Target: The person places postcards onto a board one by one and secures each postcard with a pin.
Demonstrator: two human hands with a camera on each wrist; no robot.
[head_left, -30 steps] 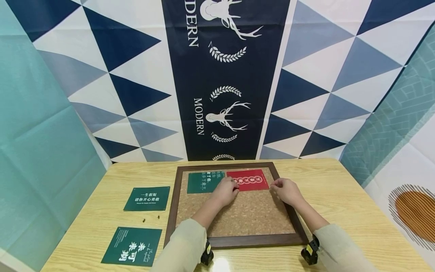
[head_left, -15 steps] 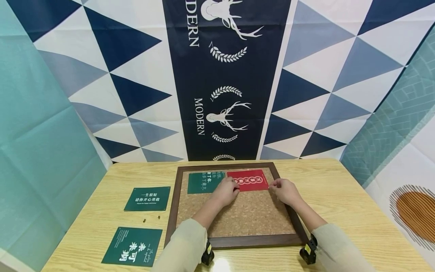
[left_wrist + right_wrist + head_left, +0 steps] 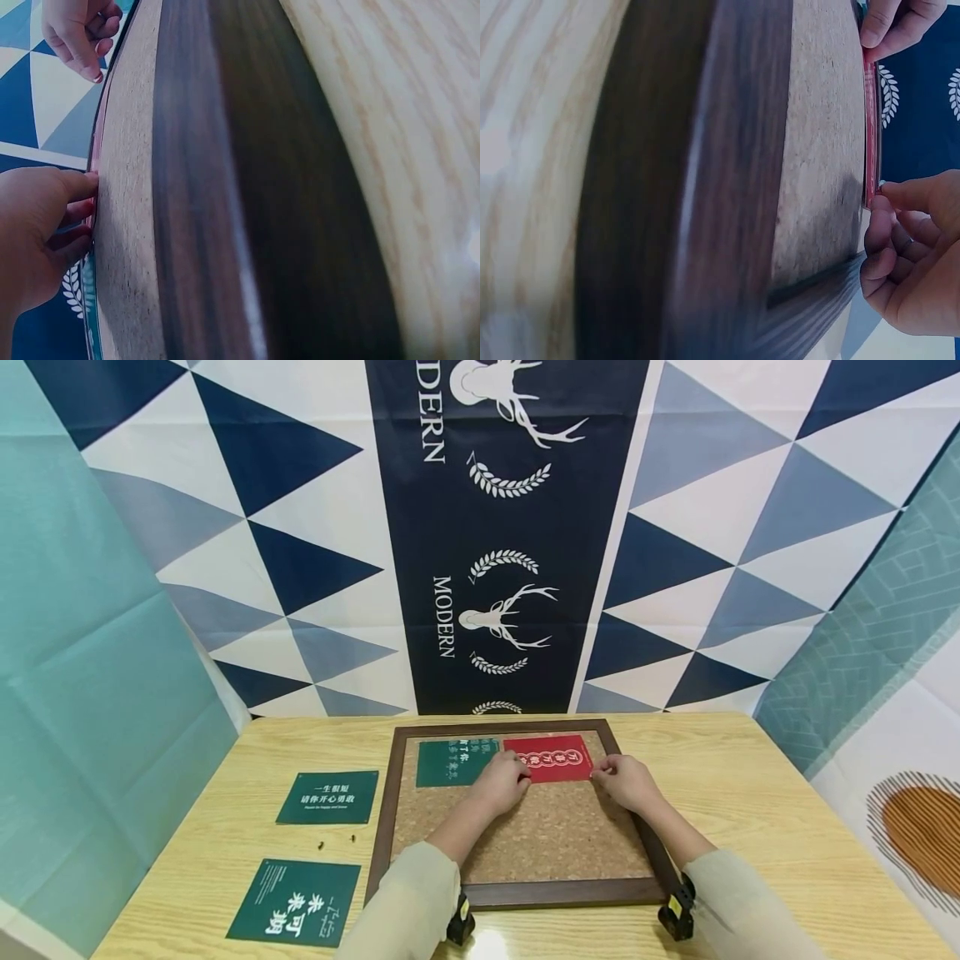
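Lying in the corkboard (image 3: 558,839): green card (image 3: 442,766) and red card (image 3: 557,761), left hand (image 3: 500,782) touching red, grip unclear, right hand (image 3: 625,782) pinching a tiny object (image 3: 882,184).

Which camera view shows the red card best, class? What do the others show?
The head view: the red card shows its face and pale print, though the left hand covers part. The right wrist view shows only a narrow, nearly edge-on strip; the left wrist view, a fainter sliver.
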